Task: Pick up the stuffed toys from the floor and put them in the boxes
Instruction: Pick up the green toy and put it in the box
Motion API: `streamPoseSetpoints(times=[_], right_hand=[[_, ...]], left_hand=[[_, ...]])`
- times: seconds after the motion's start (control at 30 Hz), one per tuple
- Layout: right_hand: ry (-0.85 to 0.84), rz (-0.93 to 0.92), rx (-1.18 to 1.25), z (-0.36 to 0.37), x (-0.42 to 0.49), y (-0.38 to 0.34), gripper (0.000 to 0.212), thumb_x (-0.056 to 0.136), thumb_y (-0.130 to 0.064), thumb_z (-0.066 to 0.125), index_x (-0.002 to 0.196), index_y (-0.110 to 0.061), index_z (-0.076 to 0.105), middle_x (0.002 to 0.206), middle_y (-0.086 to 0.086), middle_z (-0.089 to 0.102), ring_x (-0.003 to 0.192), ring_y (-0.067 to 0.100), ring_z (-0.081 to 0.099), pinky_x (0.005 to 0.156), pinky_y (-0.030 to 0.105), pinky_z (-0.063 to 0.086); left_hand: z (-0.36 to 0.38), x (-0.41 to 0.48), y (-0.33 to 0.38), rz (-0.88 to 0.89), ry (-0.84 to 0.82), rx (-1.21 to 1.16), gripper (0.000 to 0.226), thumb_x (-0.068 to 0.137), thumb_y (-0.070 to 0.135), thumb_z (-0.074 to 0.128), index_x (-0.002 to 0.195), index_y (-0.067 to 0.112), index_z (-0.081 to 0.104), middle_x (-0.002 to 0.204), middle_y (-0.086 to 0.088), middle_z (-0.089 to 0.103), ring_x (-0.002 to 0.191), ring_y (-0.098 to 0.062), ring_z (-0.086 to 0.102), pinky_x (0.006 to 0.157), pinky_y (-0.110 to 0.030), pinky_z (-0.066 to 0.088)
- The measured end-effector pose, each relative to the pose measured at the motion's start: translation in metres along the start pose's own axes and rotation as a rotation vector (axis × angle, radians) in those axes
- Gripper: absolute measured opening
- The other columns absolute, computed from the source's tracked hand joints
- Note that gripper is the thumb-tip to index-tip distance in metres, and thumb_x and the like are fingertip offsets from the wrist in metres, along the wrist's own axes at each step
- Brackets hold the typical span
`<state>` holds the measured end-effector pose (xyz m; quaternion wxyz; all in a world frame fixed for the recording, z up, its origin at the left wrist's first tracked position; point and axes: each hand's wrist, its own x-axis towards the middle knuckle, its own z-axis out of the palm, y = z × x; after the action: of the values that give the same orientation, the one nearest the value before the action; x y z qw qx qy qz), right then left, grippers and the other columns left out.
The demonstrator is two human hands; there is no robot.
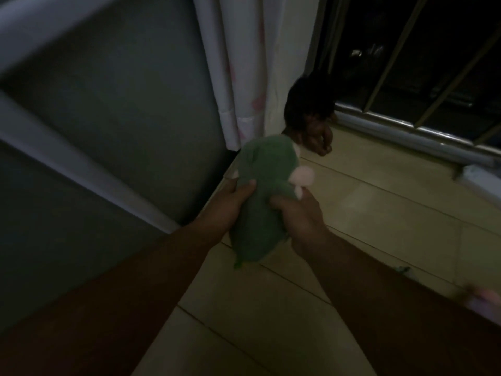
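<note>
Green plush toy (260, 191) at frame centre, soft and elongated, left hand (230, 202) and right hand (301, 215) fingers both clenched on it, pale tiled floor (379, 213) beneath.

Green stuffed toy (260, 191) between 2 hands

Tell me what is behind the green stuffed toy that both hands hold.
Behind the green stuffed toy, held by the left hand and right hand, a dark brown stuffed toy stands by the curtain. Its lower left part is covered.
</note>
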<state>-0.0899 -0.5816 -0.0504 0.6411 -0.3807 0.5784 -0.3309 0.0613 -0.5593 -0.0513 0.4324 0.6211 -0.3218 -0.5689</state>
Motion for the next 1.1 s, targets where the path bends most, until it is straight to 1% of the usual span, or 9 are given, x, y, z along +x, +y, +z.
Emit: streamPoseSetpoints(times=[0.1,0.2,0.3,0.4,0.53,0.77,0.93,1.0,1.1], right_hand=[[-0.028,-0.038,0.015,-0.017,-0.012,-0.013,0.037,0.062,-0.020,0.072,0.093,-0.034,0.059,0.076,-0.018,0.070,0.069,0.002,0.067,0.053,0.018,0.053],[-0.030,-0.052,0.033,-0.033,-0.031,-0.023,0.059,0.055,-0.025,0.070,0.111,-0.029,0.052,0.099,-0.007,0.067,0.087,0.011,0.066,0.067,0.029,0.056],[-0.015,-0.059,0.063,-0.042,-0.058,-0.037,0.072,0.056,-0.024,0.071,0.120,-0.024,0.038,0.107,-0.005,0.059,0.092,0.013,0.063,0.068,0.029,0.055],[-0.029,-0.066,0.068,-0.054,-0.084,-0.061,0.070,0.056,-0.023,0.074,0.118,-0.027,0.041,0.106,-0.007,0.061,0.091,0.012,0.064,0.070,0.030,0.056],[-0.024,-0.115,0.051,-0.080,-0.123,-0.105,0.060,0.065,-0.036,0.082,0.115,-0.034,0.049,0.104,-0.016,0.064,0.089,0.002,0.065,0.071,0.021,0.055],[0.052,-0.191,0.033,-0.142,-0.196,-0.208,0.045,0.067,-0.040,0.082,0.103,-0.033,0.057,0.096,-0.015,0.069,0.083,-0.003,0.066,0.066,0.015,0.054],[0.029,-0.179,0.063,-0.184,-0.250,-0.293,0.051,0.061,-0.040,0.082,0.104,-0.027,0.059,0.100,-0.007,0.071,0.092,0.011,0.069,0.081,0.038,0.058],[0.017,-0.194,0.051,-0.199,-0.274,-0.325,0.054,0.061,-0.041,0.082,0.107,-0.026,0.058,0.103,-0.005,0.071,0.095,0.014,0.068,0.084,0.042,0.056],[0.004,-0.220,0.053,-0.223,-0.312,-0.368,0.052,0.065,-0.033,0.082,0.111,-0.026,0.059,0.103,-0.007,0.071,0.095,0.011,0.068,0.083,0.040,0.057]], left_hand=[[0.017,-0.013,0.007,0.013,-0.046,-0.064,0.050,0.088,0.043,0.060,0.132,0.021,0.052,0.123,0.003,0.065,0.108,-0.014,0.063,0.087,-0.030,0.052],[0.037,-0.030,0.019,0.025,0.007,-0.109,0.044,0.087,0.039,0.064,0.127,0.022,0.054,0.117,0.005,0.067,0.101,-0.010,0.066,0.077,-0.023,0.054],[0.052,-0.052,0.031,0.030,0.049,-0.144,0.046,0.088,0.035,0.063,0.130,0.018,0.052,0.121,-0.001,0.065,0.105,-0.015,0.065,0.084,-0.031,0.054],[0.067,-0.078,0.054,0.035,0.082,-0.152,0.046,0.090,0.036,0.060,0.131,0.015,0.052,0.122,-0.004,0.065,0.108,-0.020,0.064,0.092,-0.040,0.051],[0.095,-0.117,0.099,-0.006,0.067,-0.129,0.055,0.088,0.045,0.059,0.132,0.014,0.051,0.124,-0.007,0.063,0.111,-0.022,0.062,0.097,-0.045,0.048],[0.161,-0.184,0.205,0.050,0.035,-0.072,0.050,0.082,0.044,0.061,0.127,0.022,0.056,0.121,0.003,0.066,0.108,-0.013,0.063,0.092,-0.035,0.051],[0.208,-0.236,0.291,0.093,0.024,-0.071,0.041,0.086,0.039,0.061,0.124,0.025,0.057,0.118,0.005,0.067,0.107,-0.011,0.064,0.086,-0.029,0.053],[0.223,-0.258,0.321,0.118,0.025,-0.070,0.036,0.090,0.036,0.060,0.124,0.025,0.057,0.116,0.007,0.067,0.105,-0.009,0.064,0.081,-0.024,0.054],[0.246,-0.293,0.360,0.138,0.012,-0.046,0.042,0.086,0.042,0.061,0.125,0.026,0.057,0.116,0.009,0.067,0.104,-0.009,0.064,0.084,-0.029,0.056]])
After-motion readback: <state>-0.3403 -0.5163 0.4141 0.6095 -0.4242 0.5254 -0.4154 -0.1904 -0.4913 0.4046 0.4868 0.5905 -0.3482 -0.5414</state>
